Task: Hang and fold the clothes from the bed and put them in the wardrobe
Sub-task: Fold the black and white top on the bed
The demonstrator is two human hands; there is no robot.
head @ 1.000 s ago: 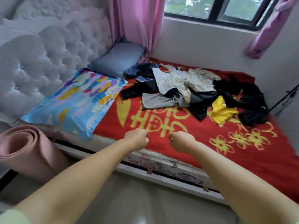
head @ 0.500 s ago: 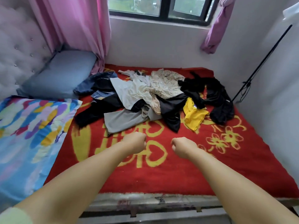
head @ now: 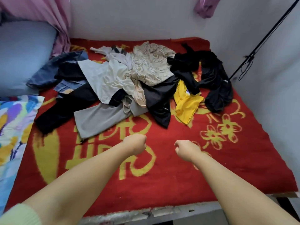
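Clothes [head: 129, 82] lie heaped across the middle of the bed [head: 162, 184], straight ahead of and beyond both fists, with a strip of bare red blanket [head: 170, 168] between; the nearest piece, a grey garment [head: 100, 119], stretches its long axis from the pile's centre toward the left hand [head: 134, 143], which is the closer of the 2. Both it and the right hand [head: 186, 150] are curled tight and hold nothing. White, beige-patterned, black, denim and yellow pieces lie tangled and overlapping.

one heap of clothes [head: 129, 85] (pieces too tangled to count), two pillows [head: 21, 54] [head: 11, 127], two hands [head: 135, 143] [head: 186, 150].
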